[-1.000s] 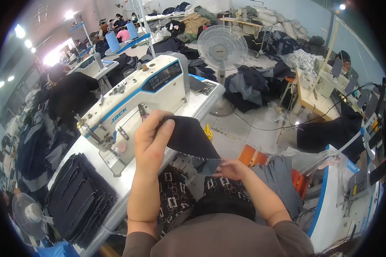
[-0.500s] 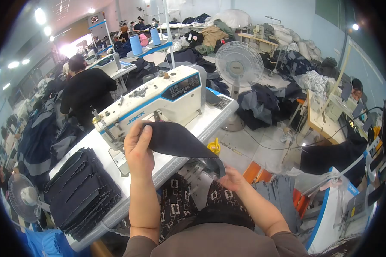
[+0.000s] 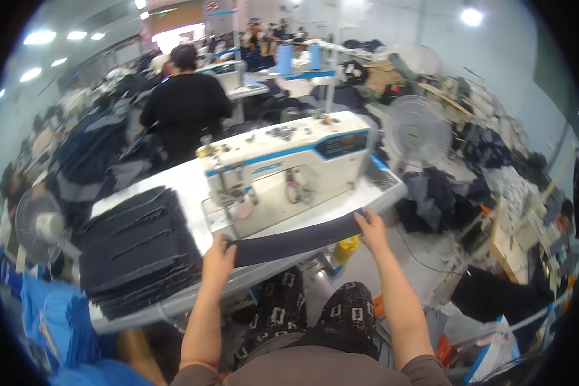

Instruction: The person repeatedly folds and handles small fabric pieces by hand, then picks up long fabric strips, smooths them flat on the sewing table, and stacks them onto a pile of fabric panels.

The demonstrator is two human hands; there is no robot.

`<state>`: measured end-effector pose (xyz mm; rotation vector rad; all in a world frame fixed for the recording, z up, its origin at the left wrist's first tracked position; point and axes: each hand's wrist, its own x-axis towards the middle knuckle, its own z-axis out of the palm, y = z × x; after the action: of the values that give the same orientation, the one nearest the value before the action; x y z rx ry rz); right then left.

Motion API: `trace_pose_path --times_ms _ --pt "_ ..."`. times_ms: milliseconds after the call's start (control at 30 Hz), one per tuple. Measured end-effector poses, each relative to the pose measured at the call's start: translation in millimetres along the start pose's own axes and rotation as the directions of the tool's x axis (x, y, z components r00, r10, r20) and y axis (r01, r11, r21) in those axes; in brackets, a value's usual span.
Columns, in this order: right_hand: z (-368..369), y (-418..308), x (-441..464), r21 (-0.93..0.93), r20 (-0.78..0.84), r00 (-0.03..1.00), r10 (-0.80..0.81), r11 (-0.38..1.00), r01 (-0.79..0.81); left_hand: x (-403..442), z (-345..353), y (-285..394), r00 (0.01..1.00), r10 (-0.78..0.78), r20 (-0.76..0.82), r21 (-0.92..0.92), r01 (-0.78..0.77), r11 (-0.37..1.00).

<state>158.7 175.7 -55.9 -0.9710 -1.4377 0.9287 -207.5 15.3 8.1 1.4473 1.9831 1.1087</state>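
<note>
A long dark fabric strip (image 3: 296,244) is stretched between my two hands, in front of the sewing machine's bed. My left hand (image 3: 220,257) pinches its left end. At the far end, my right hand (image 3: 372,230) grips the other tip. The strip sags slightly along its lower edge. Just beyond it stands a white and blue sewing machine (image 3: 283,161), its needle area facing left. On the white table (image 3: 132,186) to the left lies a stack of dark cut fabric pieces (image 3: 138,251) with frayed edges.
Blue cloth (image 3: 55,315) hangs at lower left near a small fan (image 3: 42,222). A larger fan (image 3: 418,132) stands behind the machine, by heaps of dark garments (image 3: 437,196). A person in black (image 3: 185,109) is ahead, turned away. A yellow object (image 3: 345,249) sits below the table edge.
My right hand has risen and moved outward, pulling the fabric strip from a drooping, twisted shape to nearly straight. My left hand has lowered. The camera view has turned left.
</note>
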Motion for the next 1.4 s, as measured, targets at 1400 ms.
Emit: trace_pose_path --times_ms 1400 --pt "137.9 -57.7 -64.1 -0.608 0.604 0.780 -0.163 0.539 0.583 41.3 73.4 -17.4 0.570 0.609 0.551 0.192 -0.797 0.572"
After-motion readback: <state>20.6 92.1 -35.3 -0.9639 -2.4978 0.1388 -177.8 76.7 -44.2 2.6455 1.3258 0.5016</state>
